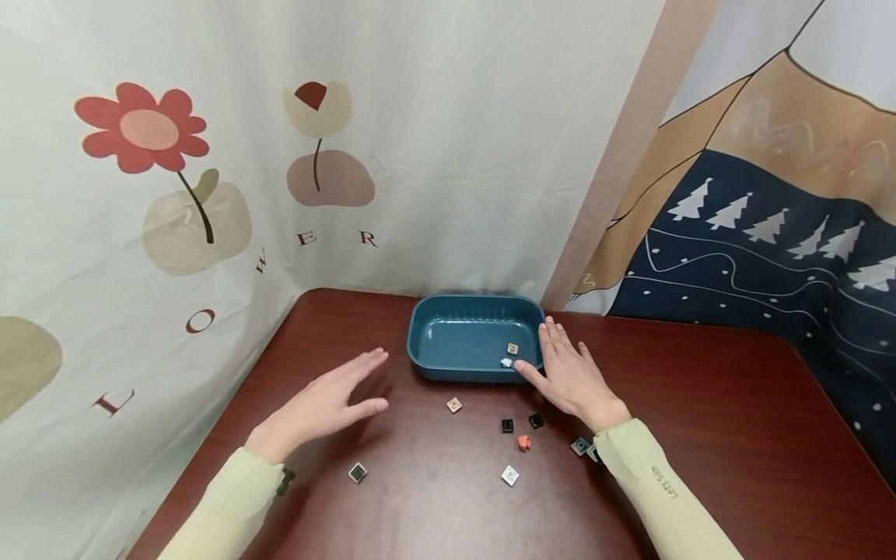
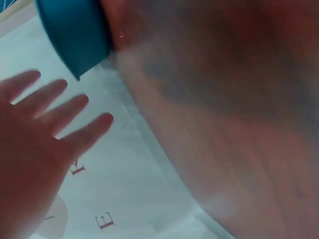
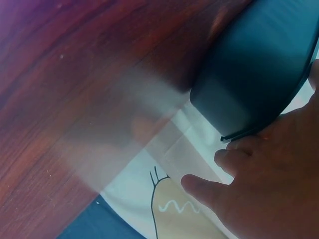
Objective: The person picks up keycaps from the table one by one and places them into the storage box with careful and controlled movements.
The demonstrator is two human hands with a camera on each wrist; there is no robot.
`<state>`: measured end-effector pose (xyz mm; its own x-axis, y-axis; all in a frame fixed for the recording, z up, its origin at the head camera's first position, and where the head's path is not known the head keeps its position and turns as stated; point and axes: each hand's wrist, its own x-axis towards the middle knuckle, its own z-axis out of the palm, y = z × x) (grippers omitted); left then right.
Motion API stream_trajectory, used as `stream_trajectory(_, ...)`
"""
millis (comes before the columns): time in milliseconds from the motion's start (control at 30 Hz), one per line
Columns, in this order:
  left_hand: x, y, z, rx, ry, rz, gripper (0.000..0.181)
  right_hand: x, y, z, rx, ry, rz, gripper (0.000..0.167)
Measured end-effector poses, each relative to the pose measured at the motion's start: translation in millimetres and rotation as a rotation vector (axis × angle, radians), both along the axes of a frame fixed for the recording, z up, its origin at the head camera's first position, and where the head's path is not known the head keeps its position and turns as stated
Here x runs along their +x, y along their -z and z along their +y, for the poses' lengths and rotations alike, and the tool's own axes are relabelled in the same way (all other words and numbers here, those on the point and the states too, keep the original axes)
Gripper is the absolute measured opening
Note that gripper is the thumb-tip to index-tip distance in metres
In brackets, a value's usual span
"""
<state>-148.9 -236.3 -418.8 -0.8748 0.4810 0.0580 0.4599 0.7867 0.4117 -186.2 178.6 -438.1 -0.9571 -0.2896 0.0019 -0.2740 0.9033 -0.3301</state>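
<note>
My left hand (image 1: 318,404) hovers to the left of a blue tray (image 1: 479,297), its fingers straight and nothing in its grasp. At the tray's right end, my right hand (image 1: 570,377) touches the rim with extended fingers, the thumb lying over the front right corner. Inside the tray, near that thumb, lie a beige keycap-like piece (image 1: 513,349) and a small white-and-blue piece (image 1: 507,363). The left wrist view shows the left hand (image 2: 35,134) with spread fingers, apart from the tray (image 2: 75,40). In the right wrist view, the right hand (image 3: 264,184) partly hides the rim.
Small pieces lie in front of the tray: beige (image 1: 454,404), two black ones (image 1: 507,425), orange (image 1: 524,443), white (image 1: 509,476) and a dark-centred one (image 1: 358,472). Grey pieces (image 1: 579,446) lie by the right sleeve. Printed curtains (image 1: 455,155) stand behind the brown table (image 1: 700,373).
</note>
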Motion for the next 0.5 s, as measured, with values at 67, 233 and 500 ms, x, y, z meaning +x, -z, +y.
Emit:
stream_trajectory(67,5.4,1.9,-3.5,-0.023,0.036,0.004,0.076,-0.1,-0.3,-0.1,0.0,0.002,-0.003,0.101)
stream_trajectory(233,18.7,3.5,-8.6,-0.068,0.148,0.072,0.063,0.1,-1.9,0.3,0.004,0.011,0.003,0.1)
stream_trajectory(500,34.7,8.9,-17.1,-0.106,0.328,0.059,0.052,-1.1,-0.2,-0.9,-0.002,0.011,-0.018,0.101)
